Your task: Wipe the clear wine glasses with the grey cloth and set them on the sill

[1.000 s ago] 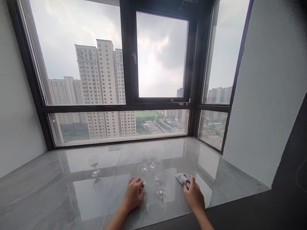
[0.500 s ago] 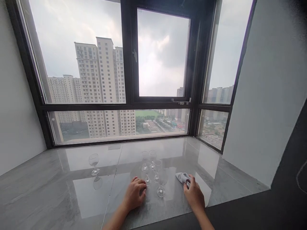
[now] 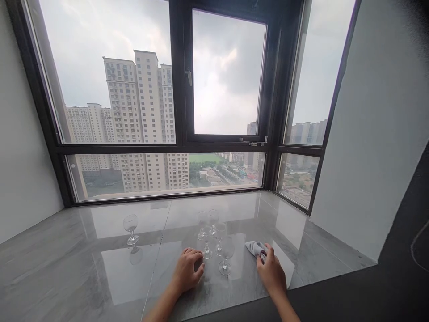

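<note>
Several clear stemmed glasses stand upright in a close group on the grey marble sill (image 3: 127, 277). The front one is a wine glass (image 3: 225, 255), and another wine glass (image 3: 207, 243) stands just behind and to its left. My left hand (image 3: 188, 270) rests at the left of the group, fingers curled and thumb apart, with nothing visible in it. Its fingertips are close to a glass foot; I cannot tell whether they touch. To the right of the group, my right hand (image 3: 271, 268) grips a bunched grey cloth (image 3: 256, 248) low over the sill.
A single wine glass (image 3: 131, 229) stands apart at the left. Dark-framed windows (image 3: 167, 150) rise behind the sill, with tall buildings outside. A white wall (image 3: 365, 134) bounds the right side, and the sill's front edge (image 3: 318, 286) runs below my right hand.
The glass nearest my left hand seems to stand slightly higher in the picture. My left hand's fingers sit marginally further left. The right hand and cloth have hardly moved.
</note>
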`<act>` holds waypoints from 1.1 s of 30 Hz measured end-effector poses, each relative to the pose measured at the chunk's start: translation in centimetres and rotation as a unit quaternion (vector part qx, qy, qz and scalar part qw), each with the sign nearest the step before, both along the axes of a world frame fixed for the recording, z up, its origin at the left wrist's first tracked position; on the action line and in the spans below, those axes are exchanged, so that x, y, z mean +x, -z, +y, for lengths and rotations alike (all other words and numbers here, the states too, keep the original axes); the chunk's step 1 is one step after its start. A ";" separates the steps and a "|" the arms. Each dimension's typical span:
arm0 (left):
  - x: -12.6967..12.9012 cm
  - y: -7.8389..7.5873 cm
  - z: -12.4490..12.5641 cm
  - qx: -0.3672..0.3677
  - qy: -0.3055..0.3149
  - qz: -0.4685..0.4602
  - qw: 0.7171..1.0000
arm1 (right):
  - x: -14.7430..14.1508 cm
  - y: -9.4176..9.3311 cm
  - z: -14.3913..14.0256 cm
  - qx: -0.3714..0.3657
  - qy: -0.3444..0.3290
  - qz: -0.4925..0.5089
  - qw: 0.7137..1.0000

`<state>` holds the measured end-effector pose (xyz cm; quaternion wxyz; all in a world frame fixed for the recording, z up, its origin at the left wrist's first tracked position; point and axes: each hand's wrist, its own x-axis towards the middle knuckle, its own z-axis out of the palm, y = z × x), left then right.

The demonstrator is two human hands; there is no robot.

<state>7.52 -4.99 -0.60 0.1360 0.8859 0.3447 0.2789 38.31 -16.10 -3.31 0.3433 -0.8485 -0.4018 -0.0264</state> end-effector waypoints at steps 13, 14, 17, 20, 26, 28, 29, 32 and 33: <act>0.3 0.0 -0.4 0.029 -0.026 -0.010 0.999 | 0.2 0.1 0.0 0.000 0.005 0.031 1.000; 0.2 0.1 -0.4 0.041 -0.041 -0.020 0.998 | 0.3 0.2 0.1 0.001 0.008 0.036 0.999; -1.3 0.2 0.5 0.056 -0.107 -0.070 0.990 | 0.7 0.7 0.4 0.006 0.025 0.051 0.998; -5.7 -0.1 3.4 -0.004 -0.248 -0.169 0.954 | 1.0 1.1 0.6 0.016 0.028 0.057 0.998; -17.0 -0.8 9.4 -0.121 -0.513 -0.349 0.775 | 1.4 1.3 0.4 0.013 0.024 0.062 0.998; -19.2 -1.0 9.7 -0.126 -0.532 -0.350 0.761 | 1.7 1.5 0.4 0.012 0.025 0.066 0.997; -19.8 -1.1 9.7 -0.130 -0.539 -0.346 0.756 | 1.8 1.6 0.4 0.005 0.030 0.069 0.997; -20.2 -1.2 9.8 -0.132 -0.549 -0.337 0.753 | 2.3 2.0 0.7 -0.002 0.036 0.067 0.997; -20.0 -1.2 10.1 -0.129 -0.540 -0.334 0.762 | 2.4 2.0 0.7 -0.002 0.036 0.063 0.997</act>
